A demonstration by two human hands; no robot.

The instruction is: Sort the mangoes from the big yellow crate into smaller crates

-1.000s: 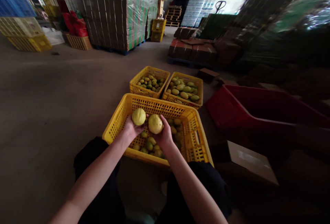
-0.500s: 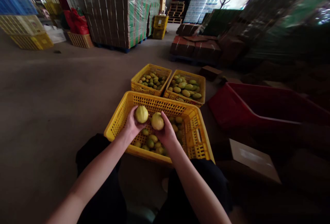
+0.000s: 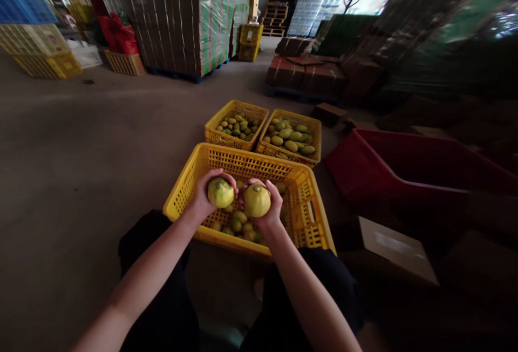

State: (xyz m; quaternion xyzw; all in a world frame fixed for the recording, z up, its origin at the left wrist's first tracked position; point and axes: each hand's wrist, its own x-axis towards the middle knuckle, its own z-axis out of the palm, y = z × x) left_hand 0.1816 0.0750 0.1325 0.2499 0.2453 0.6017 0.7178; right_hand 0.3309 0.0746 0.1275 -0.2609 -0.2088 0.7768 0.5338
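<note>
My left hand (image 3: 203,195) is closed around a yellow-green papaya (image 3: 220,193), its stem end turned up toward me. In my right hand (image 3: 272,215) is a yellower papaya (image 3: 257,201), also with the stem end facing me. Both fruits are held side by side above a large yellow plastic crate (image 3: 306,193) in front of my knees. Several smaller green and yellow papayas (image 3: 238,223) lie at the bottom of that crate, partly hidden by my hands.
Beyond stand two yellow crates of fruit, a left one (image 3: 216,135) and a right one (image 3: 267,148). To the right are a red tub (image 3: 352,174) and a cardboard box (image 3: 396,249). Wrapped stacks of cartons (image 3: 170,22) rise behind.
Both papayas have been turned so their stem ends face me. My hands have come slightly nearer, the right one shifting a little to the right.
</note>
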